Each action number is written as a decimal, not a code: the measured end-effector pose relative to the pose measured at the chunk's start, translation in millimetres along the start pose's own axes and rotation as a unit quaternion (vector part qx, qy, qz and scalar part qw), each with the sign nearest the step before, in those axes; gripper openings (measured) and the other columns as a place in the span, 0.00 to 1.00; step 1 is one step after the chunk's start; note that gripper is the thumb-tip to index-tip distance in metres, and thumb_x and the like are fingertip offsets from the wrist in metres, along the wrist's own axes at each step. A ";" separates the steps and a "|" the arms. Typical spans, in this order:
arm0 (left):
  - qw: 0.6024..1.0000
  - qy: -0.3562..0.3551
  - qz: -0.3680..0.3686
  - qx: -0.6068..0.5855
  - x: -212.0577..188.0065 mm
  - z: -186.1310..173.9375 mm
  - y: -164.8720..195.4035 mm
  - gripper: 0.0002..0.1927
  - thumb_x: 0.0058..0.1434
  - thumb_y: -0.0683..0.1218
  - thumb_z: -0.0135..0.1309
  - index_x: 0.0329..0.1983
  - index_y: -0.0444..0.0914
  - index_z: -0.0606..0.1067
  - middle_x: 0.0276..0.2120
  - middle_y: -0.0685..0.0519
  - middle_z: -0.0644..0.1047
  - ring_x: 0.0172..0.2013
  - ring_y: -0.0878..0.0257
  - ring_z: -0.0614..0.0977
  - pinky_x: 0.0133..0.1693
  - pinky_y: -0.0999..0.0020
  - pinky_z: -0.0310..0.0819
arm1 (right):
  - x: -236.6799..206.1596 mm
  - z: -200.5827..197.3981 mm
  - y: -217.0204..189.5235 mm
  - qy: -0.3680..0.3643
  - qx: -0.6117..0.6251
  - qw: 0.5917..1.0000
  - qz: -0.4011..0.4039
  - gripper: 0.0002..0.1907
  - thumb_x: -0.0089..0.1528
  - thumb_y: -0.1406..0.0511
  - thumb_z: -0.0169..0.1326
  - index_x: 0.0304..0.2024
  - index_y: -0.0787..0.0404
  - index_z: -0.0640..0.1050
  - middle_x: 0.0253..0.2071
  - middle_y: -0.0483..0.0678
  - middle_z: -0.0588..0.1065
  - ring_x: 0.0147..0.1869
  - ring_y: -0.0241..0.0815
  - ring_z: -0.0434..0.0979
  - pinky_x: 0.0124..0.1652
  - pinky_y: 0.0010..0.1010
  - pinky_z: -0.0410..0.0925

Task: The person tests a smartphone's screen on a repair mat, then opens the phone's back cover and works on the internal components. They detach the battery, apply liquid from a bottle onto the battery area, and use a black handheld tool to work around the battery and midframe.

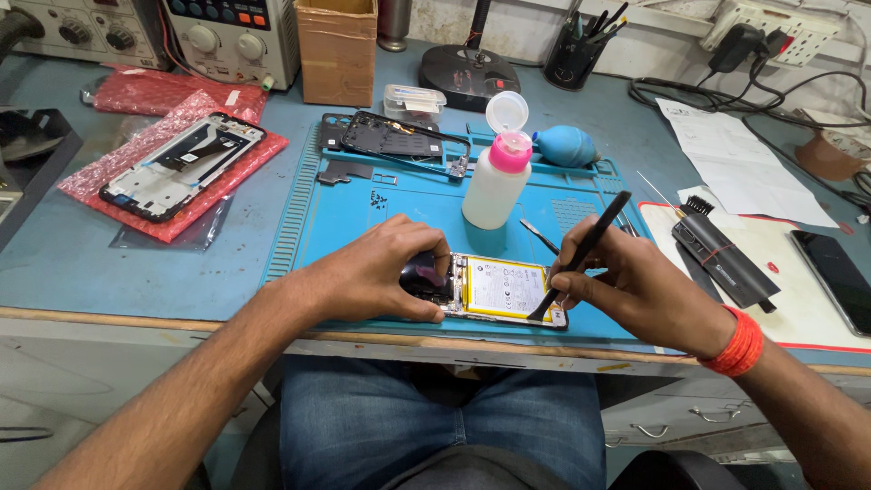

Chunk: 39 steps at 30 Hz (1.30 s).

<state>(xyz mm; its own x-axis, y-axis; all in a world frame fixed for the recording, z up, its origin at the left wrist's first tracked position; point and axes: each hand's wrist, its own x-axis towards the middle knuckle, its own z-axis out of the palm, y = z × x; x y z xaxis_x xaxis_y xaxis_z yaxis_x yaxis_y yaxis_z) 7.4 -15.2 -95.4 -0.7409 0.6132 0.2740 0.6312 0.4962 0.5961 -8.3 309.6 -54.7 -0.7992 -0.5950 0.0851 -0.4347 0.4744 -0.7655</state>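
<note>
An opened phone [497,289] with a yellow-edged battery lies on the blue work mat [345,218] near the bench's front edge. My left hand [381,272] presses down on its left end, fingers curled over the dark top part. My right hand [635,286] grips a thin black pry tool [585,252], held like a pen. Its lower tip touches the phone's right end near the battery edge. A red band circles my right wrist.
A white bottle with a pink cap [497,177] stands just behind the phone. A phone frame [399,141], blue air blower [564,145], tweezers [540,236], black brush [721,254], another phone [839,279], screen on red bubble wrap [177,168], cardboard box [336,50] surround.
</note>
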 end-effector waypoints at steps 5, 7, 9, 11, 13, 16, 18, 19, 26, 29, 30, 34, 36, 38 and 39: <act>1.000 -0.004 -0.008 -0.001 -0.1 -1.5 1.8 0.21 0.46 0.51 0.70 0.35 0.40 0.73 0.37 0.53 0.77 0.46 0.55 0.73 0.48 0.60 0.70 | 0.0 3.8 -17.5 -0.003 -0.087 0.996 -0.017 0.13 0.60 0.65 0.60 0.43 0.62 0.73 0.37 0.46 0.80 0.46 0.38 0.86 0.42 0.32 0.79; 1.000 -0.005 -0.006 0.001 0.2 -1.8 2.5 0.21 0.46 0.51 0.70 0.35 0.39 0.73 0.37 0.53 0.77 0.46 0.55 0.73 0.49 0.60 0.70 | -0.8 7.2 -21.7 -0.001 -0.099 0.995 -0.019 0.12 0.60 0.65 0.60 0.42 0.62 0.73 0.37 0.46 0.80 0.44 0.38 0.86 0.40 0.32 0.80; 1.000 -0.007 -0.011 -0.001 -0.9 -3.1 2.9 0.21 0.46 0.52 0.70 0.35 0.39 0.73 0.37 0.53 0.77 0.47 0.55 0.72 0.48 0.60 0.70 | -2.2 13.1 -25.7 0.007 -0.101 0.995 -0.024 0.11 0.60 0.65 0.59 0.41 0.63 0.74 0.37 0.47 0.80 0.42 0.39 0.87 0.39 0.32 0.80; 1.000 -0.008 -0.012 -0.001 -1.4 -2.7 3.4 0.21 0.46 0.52 0.70 0.36 0.39 0.73 0.37 0.53 0.77 0.47 0.55 0.72 0.48 0.60 0.69 | -4.5 18.1 -27.3 0.011 -0.108 0.992 -0.060 0.10 0.61 0.65 0.59 0.42 0.64 0.74 0.39 0.48 0.79 0.44 0.40 0.86 0.42 0.33 0.80; 1.000 -0.006 -0.011 0.002 -2.1 -2.7 3.5 0.21 0.46 0.52 0.70 0.36 0.39 0.73 0.37 0.53 0.77 0.46 0.55 0.72 0.48 0.60 0.69 | -5.4 23.3 -27.8 0.013 -0.111 0.990 -0.088 0.10 0.62 0.66 0.58 0.42 0.65 0.73 0.40 0.48 0.79 0.44 0.41 0.86 0.44 0.33 0.80; 1.000 -0.009 -0.019 0.002 -2.0 -1.7 3.9 0.21 0.46 0.52 0.70 0.36 0.39 0.73 0.37 0.53 0.77 0.47 0.55 0.73 0.48 0.60 0.70 | -4.2 29.8 -28.0 0.014 -0.109 0.987 -0.120 0.11 0.63 0.67 0.58 0.42 0.66 0.72 0.40 0.49 0.79 0.44 0.41 0.86 0.44 0.32 0.78; 1.000 -0.005 -0.010 0.003 -2.8 -2.3 3.9 0.21 0.45 0.52 0.70 0.36 0.39 0.73 0.38 0.53 0.77 0.47 0.55 0.73 0.49 0.60 0.70 | -1.1 33.5 -29.1 0.014 -0.108 0.984 -0.144 0.11 0.63 0.67 0.58 0.43 0.67 0.71 0.40 0.49 0.79 0.44 0.42 0.87 0.44 0.31 0.78; 1.000 -0.003 -0.004 0.002 -2.5 -2.0 3.9 0.21 0.45 0.52 0.70 0.36 0.39 0.74 0.38 0.53 0.77 0.47 0.55 0.73 0.49 0.60 0.70 | -0.7 35.1 -30.1 0.013 -0.104 0.984 -0.147 0.11 0.63 0.67 0.58 0.43 0.66 0.71 0.40 0.49 0.79 0.43 0.42 0.87 0.44 0.31 0.78; 1.000 -0.003 -0.009 0.005 -3.8 -1.7 2.2 0.22 0.44 0.52 0.70 0.36 0.39 0.74 0.38 0.53 0.77 0.47 0.54 0.73 0.49 0.59 0.70 | 7.8 50.1 -39.6 0.011 -0.123 0.980 -0.157 0.10 0.62 0.67 0.60 0.41 0.64 0.74 0.36 0.48 0.80 0.40 0.42 0.88 0.38 0.31 0.78; 1.000 -0.001 -0.005 0.005 -4.1 -2.2 1.4 0.22 0.44 0.52 0.70 0.36 0.39 0.74 0.38 0.53 0.77 0.47 0.54 0.73 0.49 0.59 0.70 | 9.4 51.9 -41.6 0.009 -0.118 0.979 -0.166 0.09 0.63 0.66 0.60 0.41 0.64 0.74 0.36 0.48 0.80 0.40 0.42 0.88 0.40 0.31 0.79; 1.000 0.001 -0.003 0.006 -4.2 -2.1 1.4 0.22 0.44 0.52 0.70 0.36 0.39 0.74 0.38 0.53 0.77 0.47 0.54 0.73 0.49 0.59 0.70 | 9.6 52.2 -41.6 0.008 -0.111 0.980 -0.167 0.09 0.63 0.67 0.59 0.41 0.64 0.74 0.36 0.48 0.80 0.40 0.43 0.87 0.41 0.31 0.79; 1.000 -0.001 -0.008 0.005 -4.8 -1.9 2.6 0.22 0.45 0.52 0.70 0.36 0.39 0.74 0.38 0.53 0.77 0.47 0.54 0.73 0.49 0.59 0.70 | 4.0 47.4 -39.1 0.013 -0.125 0.981 -0.149 0.09 0.62 0.66 0.60 0.40 0.64 0.75 0.36 0.49 0.80 0.40 0.43 0.87 0.40 0.30 0.79; 1.000 -0.005 -0.013 0.006 -4.3 -2.3 3.0 0.22 0.45 0.52 0.70 0.37 0.39 0.74 0.38 0.53 0.77 0.47 0.54 0.73 0.49 0.59 0.70 | -2.1 40.0 -35.8 0.019 -0.149 0.977 -0.153 0.08 0.62 0.67 0.61 0.40 0.64 0.76 0.37 0.50 0.80 0.40 0.44 0.86 0.40 0.31 0.79; 1.000 -0.006 -0.017 0.006 -4.6 -2.1 3.2 0.22 0.45 0.52 0.70 0.37 0.39 0.74 0.38 0.53 0.77 0.47 0.54 0.73 0.49 0.59 0.70 | -8.5 32.5 -30.2 0.023 -0.140 0.982 -0.128 0.09 0.61 0.67 0.61 0.41 0.64 0.76 0.36 0.48 0.81 0.41 0.42 0.88 0.41 0.31 0.79; 1.000 -0.006 -0.017 0.007 -4.6 -1.8 3.0 0.21 0.45 0.52 0.70 0.36 0.39 0.74 0.38 0.53 0.77 0.48 0.55 0.73 0.49 0.59 0.70 | -12.4 28.7 -26.6 0.025 -0.136 0.984 -0.114 0.09 0.61 0.67 0.61 0.41 0.63 0.75 0.36 0.48 0.82 0.41 0.41 0.88 0.41 0.30 0.80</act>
<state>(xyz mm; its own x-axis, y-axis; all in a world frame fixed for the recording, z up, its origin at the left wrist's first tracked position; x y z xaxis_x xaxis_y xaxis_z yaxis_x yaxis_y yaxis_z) 12.3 -17.6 -93.5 -0.7597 0.6026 0.2445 0.6082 0.5253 0.5952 25.1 285.7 -53.7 -0.6843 -0.6766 0.2717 -0.6947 0.4918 -0.5249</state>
